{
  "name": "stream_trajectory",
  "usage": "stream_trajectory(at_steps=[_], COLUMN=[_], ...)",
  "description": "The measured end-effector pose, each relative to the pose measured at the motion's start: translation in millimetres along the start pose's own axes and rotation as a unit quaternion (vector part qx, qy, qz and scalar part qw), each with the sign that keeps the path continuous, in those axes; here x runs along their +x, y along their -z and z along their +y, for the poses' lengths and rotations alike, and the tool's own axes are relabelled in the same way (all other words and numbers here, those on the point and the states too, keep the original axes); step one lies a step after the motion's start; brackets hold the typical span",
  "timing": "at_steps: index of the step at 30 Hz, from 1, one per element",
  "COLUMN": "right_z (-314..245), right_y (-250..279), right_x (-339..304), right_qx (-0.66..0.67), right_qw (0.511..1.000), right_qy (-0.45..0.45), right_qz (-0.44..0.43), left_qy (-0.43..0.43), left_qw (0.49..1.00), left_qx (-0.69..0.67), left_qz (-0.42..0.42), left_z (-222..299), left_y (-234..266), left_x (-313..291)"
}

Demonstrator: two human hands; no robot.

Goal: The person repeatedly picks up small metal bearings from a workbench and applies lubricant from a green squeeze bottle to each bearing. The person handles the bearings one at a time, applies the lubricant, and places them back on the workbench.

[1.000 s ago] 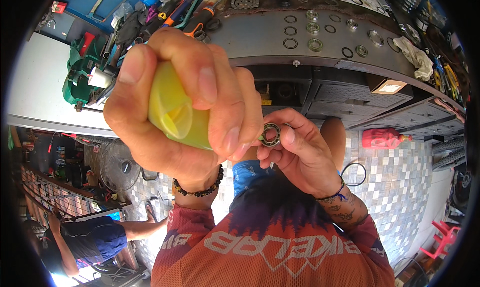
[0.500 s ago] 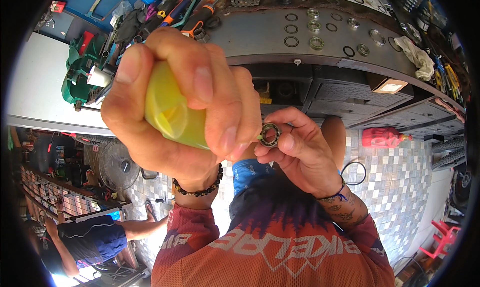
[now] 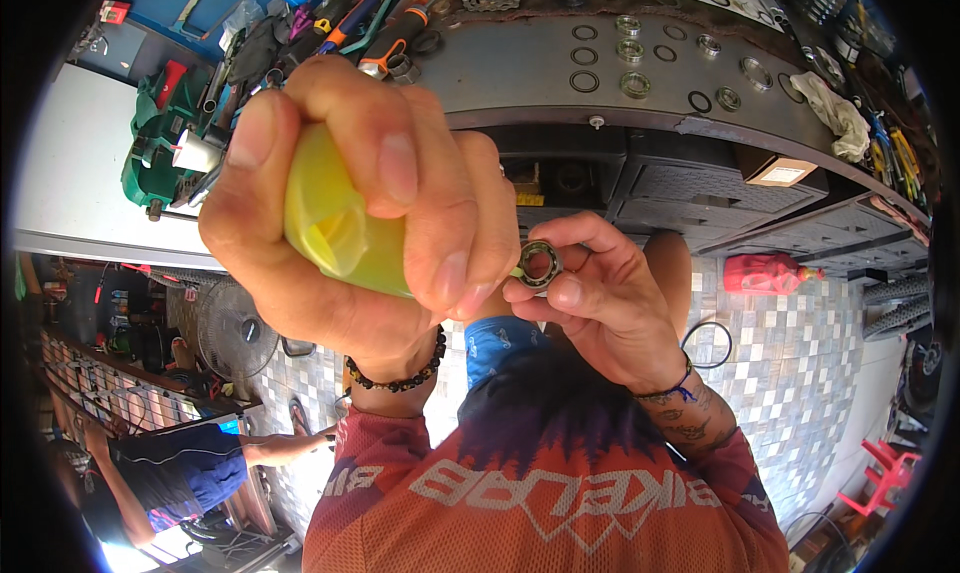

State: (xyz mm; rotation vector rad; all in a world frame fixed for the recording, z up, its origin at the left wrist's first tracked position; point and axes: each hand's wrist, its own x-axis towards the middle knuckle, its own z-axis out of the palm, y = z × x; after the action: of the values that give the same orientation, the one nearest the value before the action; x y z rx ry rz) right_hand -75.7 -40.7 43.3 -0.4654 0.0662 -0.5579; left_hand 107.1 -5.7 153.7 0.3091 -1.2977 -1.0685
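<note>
My left hand is wrapped tightly round a soft, translucent yellow-green squeeze bottle, whose wall is dented in. The bottle's thin nozzle reaches the left side of a small metal ball bearing; whether its tip touches the balls cannot be made out. Between the thumb and fingers of my right hand that bearing is pinched, its open ring tilted towards me. My left fingers hide most of the bottle's front end.
Ahead, a metal workbench carries several bearings, thin black seal rings and a white rag. Hand tools and a green vise are at left. A red jug stands on the tiled floor. Another person is at lower left.
Both hands have shifted slightly left with the bottle and bearing, which stay together. The bottle's dent looks a little different. The other person's leg and arms have moved.
</note>
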Motion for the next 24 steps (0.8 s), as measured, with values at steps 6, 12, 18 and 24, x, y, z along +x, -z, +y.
stream_trajectory(at_steps=[6, 12, 18, 24], right_z=[2.0, 3.7, 4.4, 7.7], right_y=[-1.7, -3.3, -4.4, -6.4], right_x=[0.6, 1.8, 2.2, 4.2], right_qx=[-0.004, -0.01, -0.034, -0.052], right_qw=[1.0, 1.0, 0.999, 0.997], right_qy=[0.004, 0.014, 0.028, 0.057], right_qz=[0.005, -0.002, -0.003, -0.003], left_qy=[-0.002, 0.001, -0.002, -0.008], left_qw=[1.0, 1.0, 1.0, 1.0], left_qx=[-0.002, -0.005, 0.0, 0.003], left_qz=[-0.003, -0.006, -0.009, -0.018], left_z=[0.8, 2.2, 3.2, 3.8], left_y=[1.2, 1.7, 1.6, 2.1], left_x=[-0.9, -1.8, -2.7, -2.8])
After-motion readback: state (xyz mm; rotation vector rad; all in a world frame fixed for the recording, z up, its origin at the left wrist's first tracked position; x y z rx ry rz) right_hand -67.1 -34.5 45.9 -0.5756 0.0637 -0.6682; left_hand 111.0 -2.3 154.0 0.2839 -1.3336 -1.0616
